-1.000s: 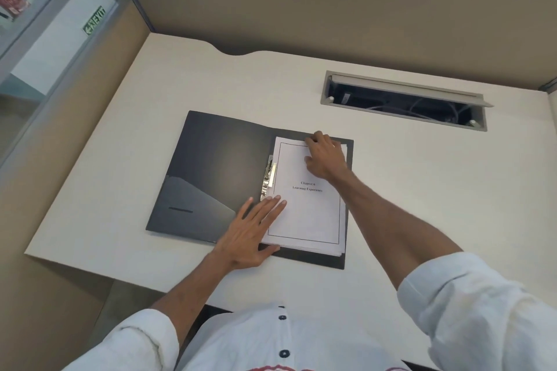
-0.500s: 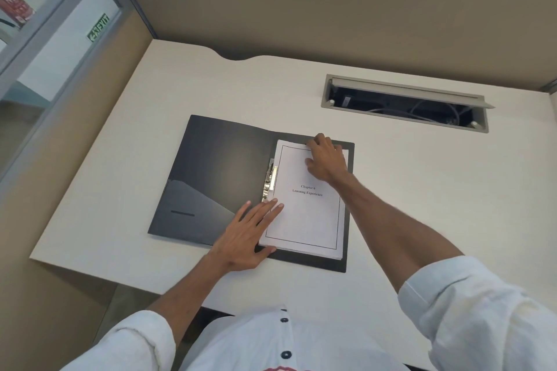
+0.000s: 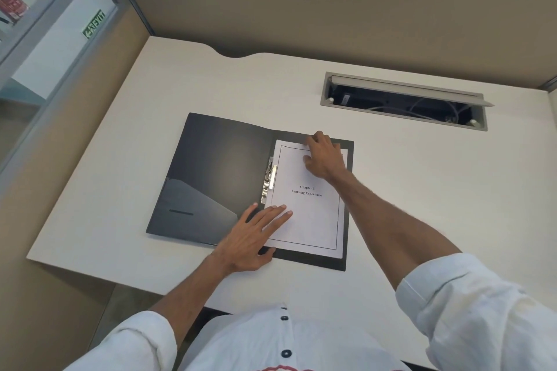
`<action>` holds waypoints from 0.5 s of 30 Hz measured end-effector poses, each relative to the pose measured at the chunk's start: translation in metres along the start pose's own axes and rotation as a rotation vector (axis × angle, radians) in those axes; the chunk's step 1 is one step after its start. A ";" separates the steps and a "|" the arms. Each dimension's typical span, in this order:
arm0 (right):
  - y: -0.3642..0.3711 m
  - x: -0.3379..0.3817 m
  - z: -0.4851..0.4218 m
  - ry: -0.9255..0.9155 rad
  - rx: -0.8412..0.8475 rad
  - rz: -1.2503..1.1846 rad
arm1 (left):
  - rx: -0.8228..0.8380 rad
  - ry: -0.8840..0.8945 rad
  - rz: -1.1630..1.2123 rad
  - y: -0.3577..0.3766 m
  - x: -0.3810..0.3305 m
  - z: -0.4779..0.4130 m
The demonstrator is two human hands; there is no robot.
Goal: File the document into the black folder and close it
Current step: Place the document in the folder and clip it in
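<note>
The black folder [image 3: 217, 172] lies open on the desk, its left cover flat with an inner pocket. A white document [image 3: 310, 214], titled "Chapter 6 Learning Experience", lies on the folder's right half beside the metal clip [image 3: 269, 179] at the spine. My left hand [image 3: 256, 235] rests flat, fingers spread, on the document's lower left corner and the spine. My right hand [image 3: 324, 156] presses with bent fingers on the document's top edge. The clip's lever stands beside the paper's left edge; I cannot tell whether it clamps the paper.
The cream desk [image 3: 422, 190] sits in a cubicle with beige partition walls [image 3: 331, 15]. An open cable tray [image 3: 404, 101] with wires is set into the desk at the back right. The desk's front edge runs close to my body.
Both hands stay on the document at nearly the same spots. The view has shifted slightly; the document and folder have not visibly moved.
</note>
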State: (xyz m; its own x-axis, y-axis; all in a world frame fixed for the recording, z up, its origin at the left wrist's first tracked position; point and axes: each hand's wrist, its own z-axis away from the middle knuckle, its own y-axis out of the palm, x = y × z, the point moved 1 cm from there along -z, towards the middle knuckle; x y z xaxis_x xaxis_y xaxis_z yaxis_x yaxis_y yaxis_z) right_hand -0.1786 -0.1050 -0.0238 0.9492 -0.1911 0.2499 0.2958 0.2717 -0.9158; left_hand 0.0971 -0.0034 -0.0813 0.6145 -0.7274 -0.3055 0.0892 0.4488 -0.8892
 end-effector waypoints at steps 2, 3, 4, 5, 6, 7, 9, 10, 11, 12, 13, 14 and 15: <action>0.000 0.000 0.000 0.004 0.005 -0.005 | 0.017 0.000 0.000 0.000 -0.001 -0.002; 0.000 0.000 0.000 0.007 0.007 -0.008 | 0.022 0.002 -0.006 0.000 -0.002 -0.002; 0.000 0.000 -0.001 0.010 0.008 -0.010 | 0.023 0.006 -0.013 0.000 -0.002 -0.002; 0.000 0.000 -0.001 0.012 0.008 -0.012 | 0.020 0.010 -0.017 0.000 -0.001 -0.002; 0.000 0.000 -0.001 0.013 0.008 -0.013 | 0.018 0.013 -0.019 0.000 -0.001 -0.002; 0.000 0.000 0.000 0.014 0.009 -0.013 | 0.015 0.013 -0.019 0.000 -0.001 -0.001; -0.001 0.000 0.000 0.015 0.011 -0.022 | 0.000 0.016 -0.010 0.000 -0.001 0.000; -0.001 0.000 0.001 0.017 0.004 -0.043 | -0.019 0.019 0.001 -0.001 -0.001 0.001; -0.002 0.000 0.002 0.022 -0.017 -0.080 | -0.046 0.021 0.016 -0.001 -0.001 0.003; -0.002 -0.001 0.004 0.032 -0.052 -0.124 | -0.076 0.021 0.032 -0.002 0.000 0.004; -0.003 -0.003 0.007 0.048 -0.098 -0.165 | -0.108 0.018 0.048 -0.003 0.000 0.005; -0.004 -0.005 0.012 0.070 -0.147 -0.202 | -0.142 0.009 0.062 -0.005 0.000 0.007; -0.004 -0.007 0.017 0.100 -0.194 -0.242 | -0.180 -0.011 0.080 -0.006 0.000 0.008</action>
State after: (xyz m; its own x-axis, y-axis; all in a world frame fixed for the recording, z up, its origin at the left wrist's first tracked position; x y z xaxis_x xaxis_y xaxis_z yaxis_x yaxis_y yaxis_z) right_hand -0.1846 -0.0883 -0.0164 0.8359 -0.3225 0.4441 0.4763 0.0241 -0.8790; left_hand 0.1026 -0.0019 -0.0734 0.6223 -0.6870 -0.3751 -0.1018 0.4041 -0.9090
